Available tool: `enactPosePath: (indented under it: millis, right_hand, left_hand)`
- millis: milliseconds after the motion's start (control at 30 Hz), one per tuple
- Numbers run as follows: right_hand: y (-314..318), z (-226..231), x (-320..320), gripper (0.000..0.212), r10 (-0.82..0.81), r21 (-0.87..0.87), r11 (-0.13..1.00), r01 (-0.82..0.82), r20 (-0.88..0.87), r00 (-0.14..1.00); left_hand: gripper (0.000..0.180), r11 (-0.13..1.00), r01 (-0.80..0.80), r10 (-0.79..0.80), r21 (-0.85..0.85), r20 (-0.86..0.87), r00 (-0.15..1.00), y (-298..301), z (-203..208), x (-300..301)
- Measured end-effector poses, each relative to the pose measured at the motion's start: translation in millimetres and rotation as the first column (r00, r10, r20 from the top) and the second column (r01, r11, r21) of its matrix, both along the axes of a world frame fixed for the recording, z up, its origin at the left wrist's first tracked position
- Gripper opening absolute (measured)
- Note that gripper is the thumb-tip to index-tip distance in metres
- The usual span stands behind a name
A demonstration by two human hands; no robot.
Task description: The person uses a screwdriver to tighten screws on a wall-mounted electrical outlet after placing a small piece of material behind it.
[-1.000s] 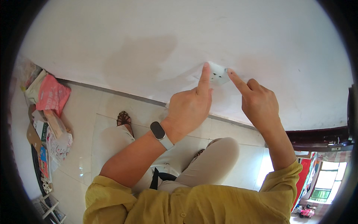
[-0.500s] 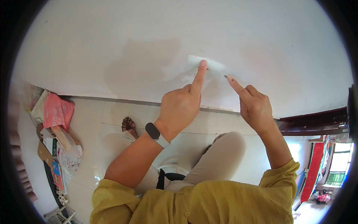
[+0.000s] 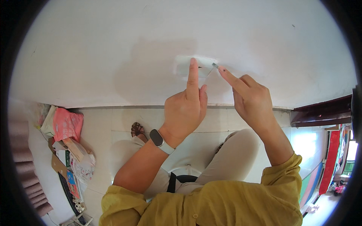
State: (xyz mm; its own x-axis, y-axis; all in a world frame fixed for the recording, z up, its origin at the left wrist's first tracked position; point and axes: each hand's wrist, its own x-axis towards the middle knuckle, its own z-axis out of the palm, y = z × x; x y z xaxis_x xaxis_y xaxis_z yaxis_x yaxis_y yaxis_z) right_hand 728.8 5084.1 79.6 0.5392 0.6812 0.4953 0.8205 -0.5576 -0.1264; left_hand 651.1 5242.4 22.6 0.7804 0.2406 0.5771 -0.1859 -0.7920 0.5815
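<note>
A white rectangular wall plate (image 3: 183, 68) with a small dark slot sits low on the white wall. My left hand (image 3: 184, 107) stretches its index finger straight onto the plate, with the thumb apart. The other fingers curl out of sight, and I see nothing held there. My right hand (image 3: 252, 98) is closed round a thin tool with a flat grey metal tip (image 3: 215, 65); the hand hides the rest of it. That tip juts past my right index finger and meets the plate's right edge, though I cannot tell whether it touches.
At the left, a pink bag (image 3: 68, 124), a patterned plastic bag (image 3: 83, 165) and boxes lie by a pleated brown curtain (image 3: 32, 177). A dark wooden door frame (image 3: 320, 111) stands at the right. My bent knees (image 3: 239, 150) are below the wall on the tiled floor.
My right hand has brought the metal tip closer to the plate's right edge. My left index finger stays on the plate. The whole view has shifted slightly.
</note>
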Motion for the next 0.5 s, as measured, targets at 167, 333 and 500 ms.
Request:
enactPosePath:
  millis: [167, 333, 500]
  right_hand:
    - [10.8, 2.6, -5.2, 0.054, -0.013, 0.002, 1.0, 0.013, -0.019, 1.0]
    - [12.2, -8.1, -18.2, 0.055, -0.088, 0.086, 0.992, 0.095, -0.081, 0.993]
    - [14.5, -6.0, -21.0, 0.059, -0.116, 0.007, 0.993, 0.117, -0.091, 0.989]
  left_hand:
    - [0.064, 0.99, 0.014, -0.01, 0.139, -0.032, 0.999, 0.5, 1.3, -0.1]
    - [0.063, 0.971, 0.013, -0.005, 0.237, -0.034, 0.999, 0.4, 2.6, 1.0]
    - [0.062, 0.968, 0.007, -0.002, 0.25, -0.022, 1.0, 4.0, -0.4, 1.2]
